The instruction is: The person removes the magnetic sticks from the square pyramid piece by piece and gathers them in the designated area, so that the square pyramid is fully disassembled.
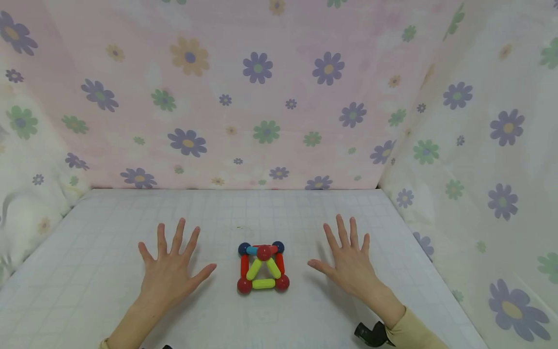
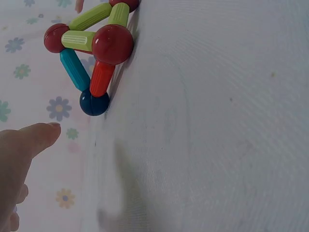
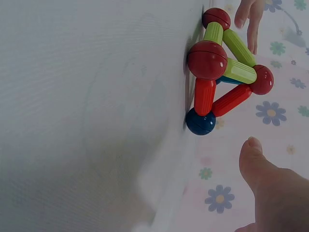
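A small pyramid of magnetic rods and balls [image 1: 263,283] stands on the table between the two hands. Its base has two red balls in front and two dark blue balls behind, with a red ball [image 1: 264,252] on top. Yellow-green, red and light blue rods join them. To its left, the left hand [image 1: 167,276] is spread with straight fingers, holding nothing. The right hand [image 1: 350,269] is likewise spread, to the right of the pyramid. Both thumbs point toward the pyramid, apart from it. In the left wrist view the left thumb [image 2: 41,137] shows below the pyramid [image 2: 77,41].
The white table [image 1: 209,320] carries a faint grid pattern. A flowered cloth [image 1: 296,145] hangs behind it, and more flowered cloth [image 1: 471,203] lines the sides. A black device [image 1: 370,334] sits at the right wrist by a tan sleeve [image 1: 414,332].
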### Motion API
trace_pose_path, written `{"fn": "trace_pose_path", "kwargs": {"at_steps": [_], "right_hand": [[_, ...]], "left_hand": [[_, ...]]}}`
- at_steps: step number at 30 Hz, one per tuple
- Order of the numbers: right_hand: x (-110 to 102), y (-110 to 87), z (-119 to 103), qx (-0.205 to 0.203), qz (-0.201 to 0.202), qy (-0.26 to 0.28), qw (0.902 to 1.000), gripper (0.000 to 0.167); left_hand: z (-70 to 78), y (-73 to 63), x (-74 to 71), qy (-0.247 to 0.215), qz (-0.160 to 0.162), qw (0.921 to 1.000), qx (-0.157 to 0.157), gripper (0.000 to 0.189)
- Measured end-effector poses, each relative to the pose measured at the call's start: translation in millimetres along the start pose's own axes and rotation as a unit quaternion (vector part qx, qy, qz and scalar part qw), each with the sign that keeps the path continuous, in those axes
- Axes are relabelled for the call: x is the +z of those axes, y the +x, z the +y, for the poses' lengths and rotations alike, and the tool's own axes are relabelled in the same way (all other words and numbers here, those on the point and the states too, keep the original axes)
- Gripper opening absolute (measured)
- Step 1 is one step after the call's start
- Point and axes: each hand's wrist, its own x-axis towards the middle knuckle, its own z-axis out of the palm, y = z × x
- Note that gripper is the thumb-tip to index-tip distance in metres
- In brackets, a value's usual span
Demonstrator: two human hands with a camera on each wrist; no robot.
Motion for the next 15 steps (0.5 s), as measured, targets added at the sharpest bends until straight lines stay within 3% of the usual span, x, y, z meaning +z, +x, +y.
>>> {"fn": "trace_pose_path", "kwargs": {"at_steps": [5,9,15], "right_hand": [[0,0.7,-2,-0.003,-0.008,0.000,1.0000,0.099],[0,2.0,-6,-0.017,-0.007,0.026,0.9995,0.095],[5,5.0,-16,-0.042,0.006,0.100,0.9940,0.087]], "left_hand": [[2.8,0.8,1.5,-0.008,-0.018,0.9998,-0.007,0.095],[10.0,0.9,4.8,-0.045,-0.053,0.9975,-0.013,0.098],[21.6,0.7,10.9,-0.126,-0.128,0.9837,-0.008,0.108]]}}
